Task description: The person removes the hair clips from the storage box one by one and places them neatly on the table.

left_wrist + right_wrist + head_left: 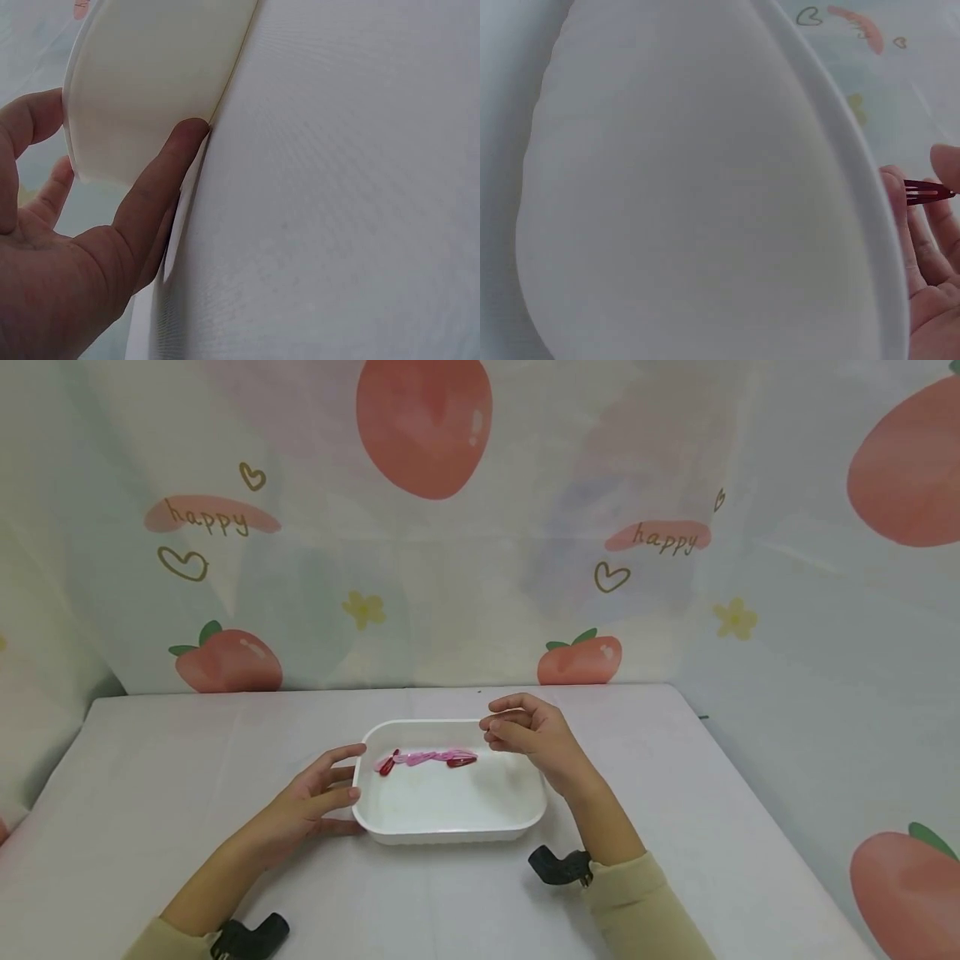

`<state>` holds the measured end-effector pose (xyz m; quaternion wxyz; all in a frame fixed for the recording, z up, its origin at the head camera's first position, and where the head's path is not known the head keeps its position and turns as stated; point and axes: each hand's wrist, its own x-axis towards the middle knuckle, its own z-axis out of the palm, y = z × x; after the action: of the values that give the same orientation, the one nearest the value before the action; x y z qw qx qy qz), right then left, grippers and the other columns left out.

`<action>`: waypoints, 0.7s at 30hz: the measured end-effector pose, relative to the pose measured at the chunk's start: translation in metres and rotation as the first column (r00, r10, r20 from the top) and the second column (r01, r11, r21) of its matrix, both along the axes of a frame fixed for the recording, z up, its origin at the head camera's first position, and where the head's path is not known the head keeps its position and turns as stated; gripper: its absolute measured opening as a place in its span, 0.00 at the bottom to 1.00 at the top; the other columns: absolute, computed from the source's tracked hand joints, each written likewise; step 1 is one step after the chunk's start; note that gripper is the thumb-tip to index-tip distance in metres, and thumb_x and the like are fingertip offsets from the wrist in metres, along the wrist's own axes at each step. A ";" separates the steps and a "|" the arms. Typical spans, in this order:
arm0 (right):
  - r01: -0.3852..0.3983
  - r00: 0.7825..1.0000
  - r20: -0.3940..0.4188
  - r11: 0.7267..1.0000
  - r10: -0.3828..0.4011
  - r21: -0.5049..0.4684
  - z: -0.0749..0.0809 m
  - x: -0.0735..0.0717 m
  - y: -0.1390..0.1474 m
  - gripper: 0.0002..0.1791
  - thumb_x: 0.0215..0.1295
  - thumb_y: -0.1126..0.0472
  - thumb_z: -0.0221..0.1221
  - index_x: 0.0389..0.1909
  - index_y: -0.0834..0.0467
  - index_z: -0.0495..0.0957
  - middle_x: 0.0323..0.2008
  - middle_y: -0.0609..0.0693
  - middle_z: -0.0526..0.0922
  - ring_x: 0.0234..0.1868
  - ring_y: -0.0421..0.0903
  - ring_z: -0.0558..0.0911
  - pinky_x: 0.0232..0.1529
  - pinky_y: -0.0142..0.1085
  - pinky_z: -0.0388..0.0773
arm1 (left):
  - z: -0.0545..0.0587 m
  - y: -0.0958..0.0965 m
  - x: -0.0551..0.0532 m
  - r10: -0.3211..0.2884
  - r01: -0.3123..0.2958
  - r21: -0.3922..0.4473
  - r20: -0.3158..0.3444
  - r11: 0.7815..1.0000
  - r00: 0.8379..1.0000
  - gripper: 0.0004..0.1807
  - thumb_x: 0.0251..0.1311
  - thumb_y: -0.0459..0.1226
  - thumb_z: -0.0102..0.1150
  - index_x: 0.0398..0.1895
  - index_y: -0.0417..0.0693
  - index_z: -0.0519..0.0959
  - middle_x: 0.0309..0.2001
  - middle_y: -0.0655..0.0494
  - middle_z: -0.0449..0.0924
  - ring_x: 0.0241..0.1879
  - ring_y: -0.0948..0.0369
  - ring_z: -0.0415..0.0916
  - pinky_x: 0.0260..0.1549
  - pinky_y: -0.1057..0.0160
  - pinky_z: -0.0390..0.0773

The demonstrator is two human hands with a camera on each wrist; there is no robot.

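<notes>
A shallow white tray sits on the table, with pink hair clips in a row across its far half and dark red hair clips at both ends of that row. At the tray's left end is my left hand, fingers spread. Its fingertips touch the rim and outer wall, and one finger lies low along the base in the left wrist view. Above the tray's far right corner, my right hand pinches a dark red snap hair clip between thumb and fingers, mostly hidden in the head view.
White cloth covers the table, whose far edge meets a printed curtain with peaches and hearts. Black wrist cameras sit at both sleeve cuffs, the right one near the tray's front right corner.
</notes>
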<state>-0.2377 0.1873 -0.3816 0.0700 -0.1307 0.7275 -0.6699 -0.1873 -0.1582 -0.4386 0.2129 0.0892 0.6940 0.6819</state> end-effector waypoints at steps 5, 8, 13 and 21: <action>0.019 1.000 -0.012 0.999 -0.018 0.026 0.000 0.000 0.002 0.18 0.67 0.64 0.63 0.55 0.64 0.74 0.48 0.66 0.84 0.46 0.53 0.86 0.50 0.39 0.85 | 0.000 0.000 0.000 0.012 -0.012 0.001 0.011 1.000 1.000 0.35 0.70 0.36 0.57 0.76 0.60 0.56 0.74 0.39 0.55 0.65 0.42 0.68 0.50 0.45 0.82; 0.029 0.999 -0.026 0.998 -0.027 0.048 0.001 0.000 0.003 0.18 0.66 0.68 0.62 0.56 0.63 0.76 0.48 0.64 0.85 0.49 0.56 0.85 0.49 0.37 0.85 | 0.000 0.000 -0.001 0.013 -0.013 0.004 0.009 1.000 1.000 0.35 0.70 0.36 0.56 0.76 0.60 0.56 0.74 0.39 0.55 0.65 0.41 0.68 0.50 0.45 0.82; 0.042 0.999 -0.035 0.995 -0.039 0.088 0.002 0.000 0.005 0.19 0.65 0.72 0.60 0.57 0.60 0.77 0.50 0.59 0.85 0.50 0.52 0.84 0.47 0.33 0.84 | 0.000 0.000 -0.001 0.013 -0.013 0.002 0.012 1.000 1.000 0.35 0.70 0.36 0.57 0.76 0.61 0.56 0.74 0.40 0.55 0.66 0.42 0.68 0.50 0.45 0.82; 0.176 0.983 -0.066 0.976 -0.169 0.131 0.005 -0.001 0.010 0.23 0.60 0.72 0.64 0.57 0.58 0.76 0.53 0.60 0.80 0.35 0.47 0.81 0.43 0.32 0.84 | 0.000 0.000 -0.001 0.010 -0.010 -0.007 0.000 1.000 1.000 0.35 0.70 0.37 0.57 0.76 0.59 0.55 0.74 0.39 0.54 0.66 0.41 0.67 0.50 0.45 0.82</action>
<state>-0.2388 0.1975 -0.3762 0.0007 -0.0800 0.7819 -0.6183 -0.1879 -0.1578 -0.4387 0.2098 0.0850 0.6968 0.6806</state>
